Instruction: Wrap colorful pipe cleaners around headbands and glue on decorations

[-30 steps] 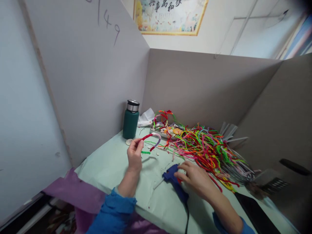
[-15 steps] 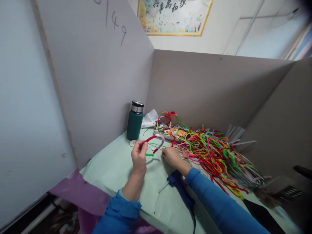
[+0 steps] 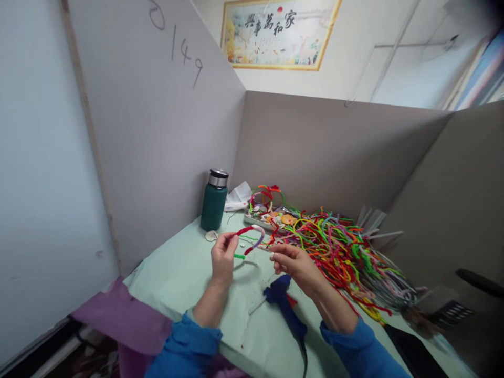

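Note:
My left hand [image 3: 223, 260] is closed in a pinch on a curved pipe-cleaner hoop [image 3: 260, 237], wrapped in red, white, purple and green sections. The hoop is held above the table, and its far side bends round to the right, leaving a gap. To its right, a little apart from it, is my right hand [image 3: 293, 265], thumb and fingers drawn together; whatever lies between the fingertips is too small to make out. Below the hands a blue glue gun [image 3: 285, 310] lies on the table [image 3: 189, 273], its nozzle or glue stick pointing left.
A heap of colourful pipe cleaners [image 3: 346, 252] covers the right side. Behind the hands stands a tray [image 3: 262, 223] of small pieces, with finished-looking hoops [image 3: 264, 197] on it. A green bottle [image 3: 214, 202] and a round disc [image 3: 211, 236] are at left. Grey partitions [image 3: 323, 147] surround the table.
My right hand has lifted off the table and turned, its fingers now pointing toward the hoop. The left hand keeps its hold on the hoop. The camera view has tilted up slightly.

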`<state>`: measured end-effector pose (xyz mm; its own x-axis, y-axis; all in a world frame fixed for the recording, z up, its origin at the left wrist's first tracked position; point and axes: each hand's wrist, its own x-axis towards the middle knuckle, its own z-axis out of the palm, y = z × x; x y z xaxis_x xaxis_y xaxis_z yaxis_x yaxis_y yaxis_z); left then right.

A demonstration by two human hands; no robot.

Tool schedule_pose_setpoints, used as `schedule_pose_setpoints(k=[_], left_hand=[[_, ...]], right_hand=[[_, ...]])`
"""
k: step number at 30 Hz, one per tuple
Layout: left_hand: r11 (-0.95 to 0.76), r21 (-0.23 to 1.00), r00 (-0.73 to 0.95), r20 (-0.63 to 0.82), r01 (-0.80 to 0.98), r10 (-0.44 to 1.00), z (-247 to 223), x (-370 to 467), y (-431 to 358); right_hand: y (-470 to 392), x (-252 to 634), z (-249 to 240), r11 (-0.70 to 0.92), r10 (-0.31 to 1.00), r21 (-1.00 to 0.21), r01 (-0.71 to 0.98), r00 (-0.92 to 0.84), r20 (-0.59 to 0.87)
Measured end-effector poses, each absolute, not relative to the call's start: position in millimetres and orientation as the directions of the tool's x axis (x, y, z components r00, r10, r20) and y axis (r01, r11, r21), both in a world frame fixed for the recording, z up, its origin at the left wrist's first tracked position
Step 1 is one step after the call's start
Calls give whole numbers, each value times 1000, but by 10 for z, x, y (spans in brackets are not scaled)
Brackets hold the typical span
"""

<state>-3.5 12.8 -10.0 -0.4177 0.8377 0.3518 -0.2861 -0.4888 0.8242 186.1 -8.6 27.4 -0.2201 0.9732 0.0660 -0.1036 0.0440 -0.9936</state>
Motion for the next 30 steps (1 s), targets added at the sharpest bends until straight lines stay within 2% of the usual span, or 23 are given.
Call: schedule_pose_setpoints(k=[4, 8, 14, 22, 30], left_hand=[[-463, 847, -355, 362, -261, 862, -75, -10, 86], [-465, 851, -329, 378, -245, 865, -57, -1, 68], [-479, 850, -313, 404, -220, 860, -52, -2, 55], [-489, 843, -308, 415, -224, 856, -68, 6, 73], [-483, 846, -293, 414, -227, 862, -80, 9, 82]], right_hand=[[-216, 1796, 423, 112, 967, -994, -10, -227, 112], [-275, 1670, 559, 274, 955, -956, 99, -141, 260], [-93, 1537, 546, 582, 790, -734, 351, -29, 613], [146, 1413, 429, 638, 682, -620, 458, 39, 730], [111, 1379, 411, 654, 525, -364, 663, -51, 850]])
